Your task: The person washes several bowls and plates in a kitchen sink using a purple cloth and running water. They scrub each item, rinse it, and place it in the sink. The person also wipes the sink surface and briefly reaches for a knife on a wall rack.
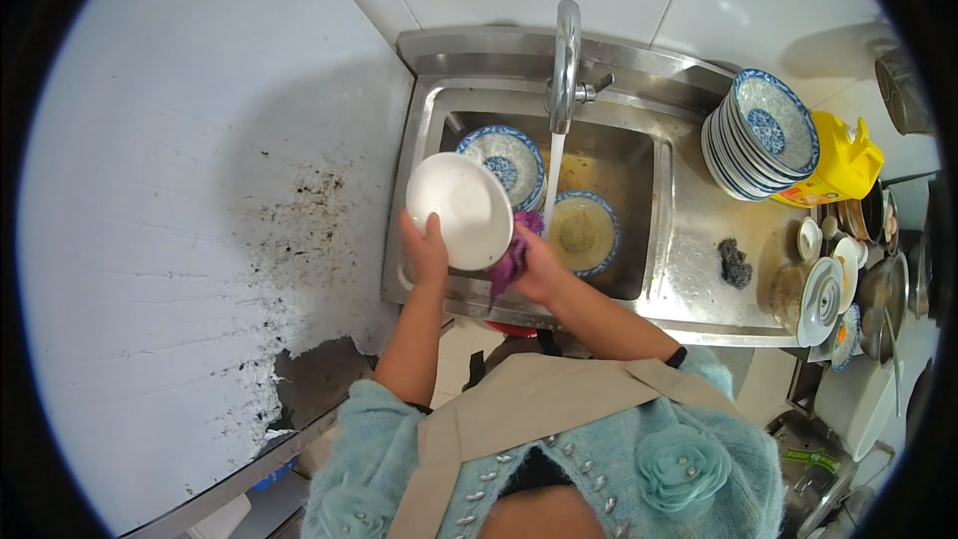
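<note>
My left hand (426, 248) grips a white bowl (456, 202) by its left side, thumb pressed on the surface facing me. At the bowl's lower right edge, my right hand (540, 269) holds a bunched purple cloth (510, 258). Beneath the bowl, a blue-and-white patterned bowl (520, 161) sits in the left of the steel sink (617, 142), partly hidden. Water runs from the chrome faucet (566, 67) just right of the cloth. A second patterned bowl (582, 232), holding cloudy liquid, stands in the sink near my right wrist.
On the drainboard (696, 239) rise a leaning stack of patterned bowls (756, 138) and a yellow jug (846, 157). A steel-wool scourer (735, 263) lies nearer me. Lids and dishes (819, 299) crowd the right end. A stained, peeling wall panel (299, 202) borders the sink's left side.
</note>
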### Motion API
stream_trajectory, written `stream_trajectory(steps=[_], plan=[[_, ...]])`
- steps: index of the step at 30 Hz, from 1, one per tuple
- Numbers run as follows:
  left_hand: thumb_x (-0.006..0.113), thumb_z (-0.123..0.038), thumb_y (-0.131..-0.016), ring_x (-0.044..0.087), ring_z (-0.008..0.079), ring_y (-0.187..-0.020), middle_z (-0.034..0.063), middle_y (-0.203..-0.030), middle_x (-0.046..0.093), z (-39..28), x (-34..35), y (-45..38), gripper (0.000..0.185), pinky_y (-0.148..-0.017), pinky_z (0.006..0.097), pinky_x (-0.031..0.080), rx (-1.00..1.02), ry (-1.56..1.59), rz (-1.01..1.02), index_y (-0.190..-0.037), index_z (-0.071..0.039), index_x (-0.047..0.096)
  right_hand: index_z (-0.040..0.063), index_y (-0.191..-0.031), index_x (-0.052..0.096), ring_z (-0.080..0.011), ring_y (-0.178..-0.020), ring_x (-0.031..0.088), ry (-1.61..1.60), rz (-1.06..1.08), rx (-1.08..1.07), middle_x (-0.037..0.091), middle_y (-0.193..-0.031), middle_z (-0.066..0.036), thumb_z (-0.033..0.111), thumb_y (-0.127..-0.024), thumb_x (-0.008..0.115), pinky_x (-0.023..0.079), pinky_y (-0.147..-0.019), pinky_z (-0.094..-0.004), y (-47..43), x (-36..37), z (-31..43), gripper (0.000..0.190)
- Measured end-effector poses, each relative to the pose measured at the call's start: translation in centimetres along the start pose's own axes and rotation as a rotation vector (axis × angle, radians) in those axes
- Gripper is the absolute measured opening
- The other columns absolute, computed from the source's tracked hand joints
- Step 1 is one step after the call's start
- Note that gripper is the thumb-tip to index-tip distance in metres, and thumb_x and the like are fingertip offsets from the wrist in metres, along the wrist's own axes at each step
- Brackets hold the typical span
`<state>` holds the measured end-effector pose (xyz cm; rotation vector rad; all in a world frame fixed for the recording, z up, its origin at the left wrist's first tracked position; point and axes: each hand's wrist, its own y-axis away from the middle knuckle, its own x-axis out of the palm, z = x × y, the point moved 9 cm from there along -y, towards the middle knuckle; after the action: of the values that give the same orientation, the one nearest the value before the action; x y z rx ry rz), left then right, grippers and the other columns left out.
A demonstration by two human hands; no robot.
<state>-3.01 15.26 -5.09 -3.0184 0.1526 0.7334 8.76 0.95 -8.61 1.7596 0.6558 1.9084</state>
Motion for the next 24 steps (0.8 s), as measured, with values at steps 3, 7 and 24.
stream_trajectory(steps=[3, 7, 24], plan=[[0.052, -0.006, -0.085, 0.048, 0.0367, -0.112, 0.0252, -0.123, 0.045, -0.1, 1.2, -1.4, 0.044, -0.096, 0.0401, 0.037, -0.021, -0.122, -0.015, -0.126, 0.004, 0.038, 0.005, -0.115, 0.053, -0.0249, -0.105, 0.057, 0.123, 0.079, -0.078, 0.058, -0.115, -0.011, 0.03, -0.095, 0.041, 0.044, -0.093, -0.0415, 1.9, -1.6, 3.1, 0.034], [0.05, 0.0, -0.083, 0.047, 0.0369, -0.113, 0.0245, -0.122, 0.046, 0.5, 5.5, -2.4, 0.043, -0.096, 0.0409, 0.037, -0.069, -0.046, -0.032, -0.125, 0.004, 0.039, 0.001, -0.115, 0.052, -0.0259, -0.102, 0.058, 0.252, -0.1, -0.087, 0.059, -0.113, -0.013, 0.028, -0.095, 0.043, 0.045, -0.091, -0.0406, 5.4, -6.8, 7.0, 0.034], [0.059, -0.016, -0.078, 0.055, 0.0216, -0.059, 0.0072, -0.072, 0.057, 14.2, 18.6, 12.3, 0.013, -0.054, 0.0313, 0.047, -0.976, -0.013, 0.375, -0.086, -0.006, 0.058, 0.002, -0.11, 0.052, -0.0204, -0.086, 0.06, 0.286, -0.219, -0.399, 0.062, -0.096, -0.011, 0.024, -0.093, 0.047, 0.049, -0.077, -0.0315, 10.3, -11.2, 18.4, 0.028]])
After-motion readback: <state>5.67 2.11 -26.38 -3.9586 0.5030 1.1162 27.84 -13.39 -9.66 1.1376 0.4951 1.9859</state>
